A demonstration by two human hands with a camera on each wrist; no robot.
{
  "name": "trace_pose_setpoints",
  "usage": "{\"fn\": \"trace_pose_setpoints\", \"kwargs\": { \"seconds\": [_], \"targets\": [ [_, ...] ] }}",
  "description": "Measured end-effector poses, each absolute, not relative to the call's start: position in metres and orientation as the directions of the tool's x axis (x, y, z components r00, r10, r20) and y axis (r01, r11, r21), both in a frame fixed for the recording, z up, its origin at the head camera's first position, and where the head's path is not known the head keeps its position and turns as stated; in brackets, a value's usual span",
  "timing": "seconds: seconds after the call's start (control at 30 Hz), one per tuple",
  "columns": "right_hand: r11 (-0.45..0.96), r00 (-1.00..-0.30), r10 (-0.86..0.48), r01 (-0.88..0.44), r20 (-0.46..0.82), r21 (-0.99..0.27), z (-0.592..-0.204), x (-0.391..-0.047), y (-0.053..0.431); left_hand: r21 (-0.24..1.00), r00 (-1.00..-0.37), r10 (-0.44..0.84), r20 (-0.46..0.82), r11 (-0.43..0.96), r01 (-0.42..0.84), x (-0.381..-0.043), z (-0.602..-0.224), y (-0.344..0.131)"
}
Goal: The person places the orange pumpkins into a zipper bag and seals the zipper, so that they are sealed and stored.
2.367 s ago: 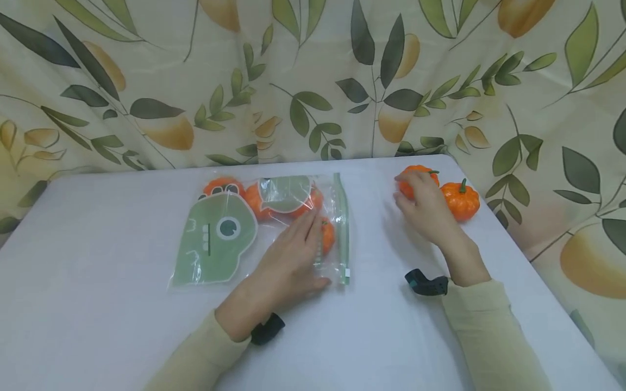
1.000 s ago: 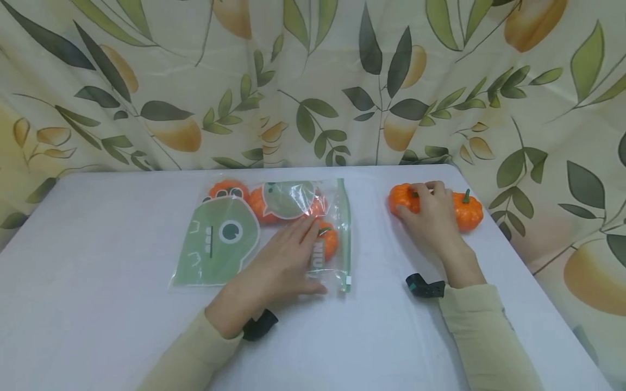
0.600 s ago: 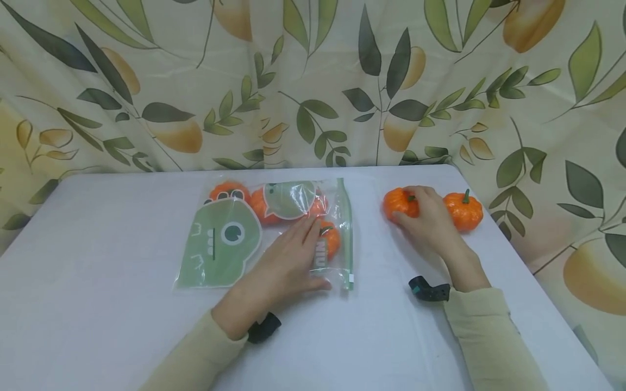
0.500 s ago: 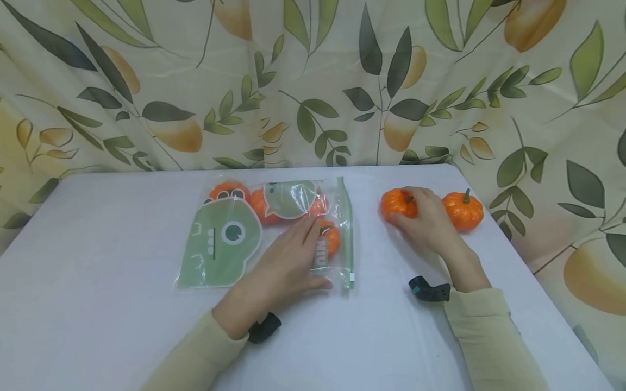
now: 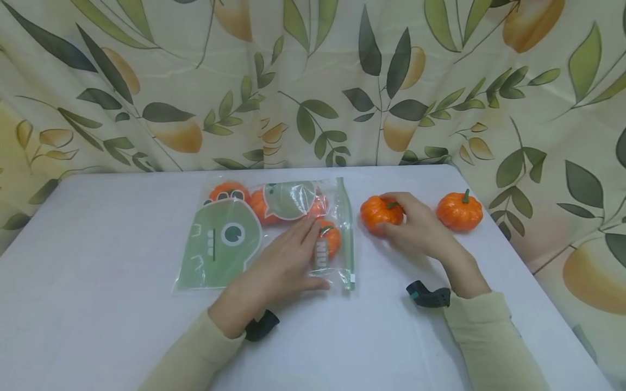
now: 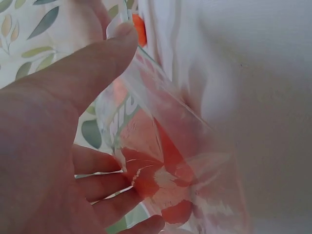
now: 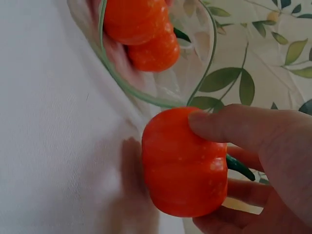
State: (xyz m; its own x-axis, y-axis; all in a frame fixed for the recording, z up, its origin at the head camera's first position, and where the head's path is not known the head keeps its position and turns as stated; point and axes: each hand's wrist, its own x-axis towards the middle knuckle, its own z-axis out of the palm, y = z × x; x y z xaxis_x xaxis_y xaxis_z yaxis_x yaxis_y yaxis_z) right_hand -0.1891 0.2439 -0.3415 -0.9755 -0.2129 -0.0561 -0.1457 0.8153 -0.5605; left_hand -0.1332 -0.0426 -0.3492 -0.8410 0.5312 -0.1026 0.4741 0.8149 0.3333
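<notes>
A clear zip bag (image 5: 215,266) with a green cartoon-animal print lies on the table, several orange mini pumpkins (image 5: 331,241) inside. My left hand (image 5: 276,271) holds the bag near its right end, thumb at the near edge and fingers over the top. In the right wrist view, the bag's green-rimmed mouth (image 7: 127,87) gapes. Just right of that mouth, my right hand (image 5: 420,228) grips a mini pumpkin (image 5: 375,214) by its sides, its green stem toward the palm. Some of the right fingers are hidden behind it.
Another orange mini pumpkin (image 5: 461,212) sits near the table's right edge. The white-covered table (image 5: 98,282) meets a leaf-patterned curtain (image 5: 313,81) at the back. Black wrist cameras (image 5: 427,294) are strapped to both wrists.
My right hand has taken hold of the left one of the two loose pumpkins and brought it left, closer to the bag. My left hand has stayed on the bag.
</notes>
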Motion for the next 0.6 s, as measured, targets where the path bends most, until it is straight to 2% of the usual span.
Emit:
{"fn": "trace_pose_setpoints", "kwargs": {
  "seconds": [0.27,0.6],
  "targets": [
    [0.721,-0.922,-0.388,-0.291,-0.018,-0.63,-0.342,-0.184,0.233,0.31,-0.842,0.534,-0.076,0.815,0.489,-0.133,-0.35,-0.042],
    [0.678,-0.87,-0.492,-0.355,-0.038,-0.644,-0.344,-0.18,0.227,0.291,-0.837,0.546,-0.03,0.806,0.515,-0.134,-0.352,-0.041]
  ]
}}
